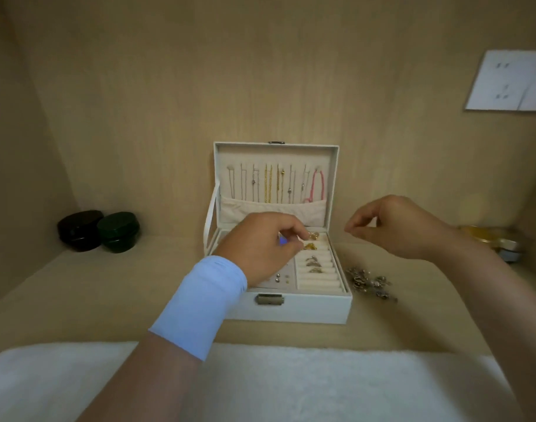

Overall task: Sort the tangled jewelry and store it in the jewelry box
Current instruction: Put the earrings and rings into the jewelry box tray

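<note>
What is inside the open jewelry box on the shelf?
Necklaces hang in the lid, rings sit in the padded rolls, small studs lie front left. The left hand covers the remaining left compartments.

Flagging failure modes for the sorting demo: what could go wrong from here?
The left hand works at the gold rings; a slip might unseat the silver rings nearby. The tangled jewelry pile lies loose beside the jewelry box, close to the right forearm; it may get swept.

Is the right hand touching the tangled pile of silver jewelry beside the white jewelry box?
Apart. Head view shows bare shelf between the right hand and the silver jewelry pile.
</note>
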Demonstrator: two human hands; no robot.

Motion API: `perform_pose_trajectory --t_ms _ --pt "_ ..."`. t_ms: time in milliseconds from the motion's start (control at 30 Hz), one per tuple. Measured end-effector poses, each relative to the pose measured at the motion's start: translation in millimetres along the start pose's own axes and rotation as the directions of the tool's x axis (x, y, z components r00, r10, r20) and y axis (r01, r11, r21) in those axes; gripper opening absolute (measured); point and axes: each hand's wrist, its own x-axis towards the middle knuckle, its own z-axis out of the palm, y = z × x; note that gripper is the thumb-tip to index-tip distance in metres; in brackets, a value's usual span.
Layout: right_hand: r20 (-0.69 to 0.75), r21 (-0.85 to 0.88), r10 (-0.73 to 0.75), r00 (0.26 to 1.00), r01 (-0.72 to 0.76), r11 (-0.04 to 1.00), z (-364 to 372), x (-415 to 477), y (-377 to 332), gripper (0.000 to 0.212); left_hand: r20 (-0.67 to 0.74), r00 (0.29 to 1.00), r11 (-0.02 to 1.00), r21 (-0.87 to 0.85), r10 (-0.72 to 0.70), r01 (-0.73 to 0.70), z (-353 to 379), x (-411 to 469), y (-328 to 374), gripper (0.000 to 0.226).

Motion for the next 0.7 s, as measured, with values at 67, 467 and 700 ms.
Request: perform_pose_trajectory --t_ms 67,467,700 --pt "0.054 -0.052 0.029 0.998 -0.026 0.998 -0.5 -3.7 24.6 0.012 0.056 0.998 0.999 0.02 0.04 -0.041 15.3 17.6 18.0 0.012" --pt "0.313 0.057 0.089 0.946 -0.113 0.992 19.8 -14.2 104.7 0.022 0.449 0.889 0.914 0.391 -0.089 -0.106 121.3 104.5 65.6 0.015" --pt "0.297 0.126 0.12 0.947 -0.163 0.979 30.6 -11.7 116.2 0.016 0.486 0.855 0.913 0.406 -0.179 -0.039 136.7 108.4 52.4 0.018"
